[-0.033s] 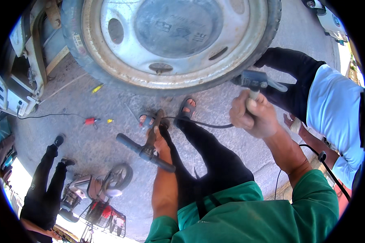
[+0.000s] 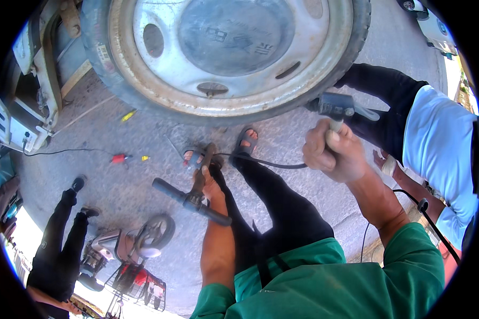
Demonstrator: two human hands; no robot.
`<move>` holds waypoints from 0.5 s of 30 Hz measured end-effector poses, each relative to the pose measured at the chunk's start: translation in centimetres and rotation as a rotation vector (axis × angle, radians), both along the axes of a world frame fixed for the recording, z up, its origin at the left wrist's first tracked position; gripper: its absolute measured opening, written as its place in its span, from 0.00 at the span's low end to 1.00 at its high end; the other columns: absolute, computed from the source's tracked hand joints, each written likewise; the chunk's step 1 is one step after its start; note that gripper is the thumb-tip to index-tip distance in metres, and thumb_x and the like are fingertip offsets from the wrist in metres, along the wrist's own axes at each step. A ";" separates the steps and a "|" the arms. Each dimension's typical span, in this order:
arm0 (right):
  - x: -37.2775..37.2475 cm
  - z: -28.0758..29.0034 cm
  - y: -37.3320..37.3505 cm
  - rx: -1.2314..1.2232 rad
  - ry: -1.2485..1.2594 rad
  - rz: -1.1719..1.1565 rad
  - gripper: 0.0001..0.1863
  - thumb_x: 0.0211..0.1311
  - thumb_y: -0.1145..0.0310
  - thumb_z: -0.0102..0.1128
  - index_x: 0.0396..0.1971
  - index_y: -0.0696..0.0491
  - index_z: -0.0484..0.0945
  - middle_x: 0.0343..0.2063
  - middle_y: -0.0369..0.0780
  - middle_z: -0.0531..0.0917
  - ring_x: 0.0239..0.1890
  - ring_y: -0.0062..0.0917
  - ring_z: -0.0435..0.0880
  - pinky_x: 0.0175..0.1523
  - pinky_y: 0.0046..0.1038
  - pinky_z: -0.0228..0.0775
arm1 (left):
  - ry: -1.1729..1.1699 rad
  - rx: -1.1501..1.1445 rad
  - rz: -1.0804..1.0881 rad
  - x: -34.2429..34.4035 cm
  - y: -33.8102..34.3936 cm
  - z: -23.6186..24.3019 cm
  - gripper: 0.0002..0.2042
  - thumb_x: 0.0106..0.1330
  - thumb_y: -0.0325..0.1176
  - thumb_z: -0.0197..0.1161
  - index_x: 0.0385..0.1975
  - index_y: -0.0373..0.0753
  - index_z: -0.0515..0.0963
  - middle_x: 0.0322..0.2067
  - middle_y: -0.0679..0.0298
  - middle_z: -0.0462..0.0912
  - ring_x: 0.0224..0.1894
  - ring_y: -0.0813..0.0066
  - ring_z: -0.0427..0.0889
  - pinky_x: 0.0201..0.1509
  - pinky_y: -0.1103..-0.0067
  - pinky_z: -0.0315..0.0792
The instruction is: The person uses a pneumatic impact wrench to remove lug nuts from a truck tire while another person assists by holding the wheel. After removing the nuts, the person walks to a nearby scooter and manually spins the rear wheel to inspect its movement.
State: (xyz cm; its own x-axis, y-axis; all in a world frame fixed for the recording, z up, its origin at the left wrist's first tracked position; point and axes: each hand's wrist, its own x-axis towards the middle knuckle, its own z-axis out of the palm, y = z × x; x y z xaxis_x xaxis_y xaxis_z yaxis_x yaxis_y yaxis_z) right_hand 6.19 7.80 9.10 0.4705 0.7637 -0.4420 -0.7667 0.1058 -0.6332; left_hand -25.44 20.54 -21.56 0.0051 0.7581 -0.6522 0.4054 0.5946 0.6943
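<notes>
In my right hand (image 2: 335, 151) is a grey pump head (image 2: 336, 106) with a light-coloured lever, held up by its lower stem. Its dark nozzle end points at the rim of a large tyre (image 2: 149, 109); whether they touch I cannot tell. The tyre sits on a dusty silver wheel (image 2: 308, 45) with a dark round centre. A black hose (image 2: 274, 165) runs from my right fist to a floor pump near my feet. My left hand (image 2: 212, 186) wraps around the pump's brown shaft (image 2: 198, 186), just beyond its black T-handle (image 2: 170, 191).
To the right bends a person in a light blue shirt (image 2: 436, 133). Another person in dark trousers (image 2: 64, 239) stands at the left, beside a scooter (image 2: 122, 247). White machinery (image 2: 18, 130), a red item (image 2: 118, 158) and yellow bits (image 2: 127, 115) are on the left ground.
</notes>
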 end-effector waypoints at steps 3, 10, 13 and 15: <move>-0.6 0.5 0.9 0.002 0.146 0.116 0.17 0.70 0.54 0.57 0.33 0.54 0.76 0.18 0.34 0.70 0.19 0.18 0.69 0.27 0.24 0.60 | 0.020 -0.199 0.355 -0.6 -1.8 -0.5 0.32 0.63 0.52 0.69 0.58 0.35 0.72 0.50 0.56 0.79 0.51 0.62 0.78 0.59 0.68 0.70; -15.0 -4.9 6.4 -0.357 -1.000 0.688 0.22 0.48 0.58 0.75 0.40 0.55 0.81 0.44 0.44 0.76 0.45 0.37 0.79 0.42 0.34 0.79 | -1.092 -0.403 0.434 -3.9 -9.0 1.7 0.47 0.62 0.64 0.54 0.73 0.38 0.48 0.72 0.53 0.49 0.75 0.59 0.43 0.77 0.67 0.41; -17.8 -7.8 6.3 -0.374 -1.185 0.693 0.25 0.38 0.62 0.77 0.39 0.52 0.78 0.46 0.42 0.76 0.57 0.36 0.74 0.44 0.35 0.77 | -1.206 -0.620 0.542 -3.7 -8.1 2.9 0.40 0.69 0.61 0.47 0.74 0.43 0.47 0.72 0.54 0.53 0.75 0.58 0.48 0.79 0.67 0.42; -18.4 -9.3 6.3 -0.357 -1.265 0.656 0.27 0.36 0.63 0.78 0.40 0.52 0.77 0.45 0.42 0.76 0.56 0.36 0.75 0.45 0.34 0.75 | -1.210 -0.678 0.533 -3.6 -7.6 2.8 0.39 0.69 0.61 0.48 0.73 0.44 0.48 0.71 0.54 0.54 0.74 0.57 0.50 0.78 0.66 0.44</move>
State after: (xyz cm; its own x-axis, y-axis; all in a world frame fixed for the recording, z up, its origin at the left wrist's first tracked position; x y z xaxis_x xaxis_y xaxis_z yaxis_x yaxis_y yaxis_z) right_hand -12.18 14.15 -0.21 0.2986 0.9298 -0.2152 0.4588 -0.3376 -0.8219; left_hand -29.00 12.93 -18.74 0.6150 0.4056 -0.6762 -0.5658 0.8243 -0.0202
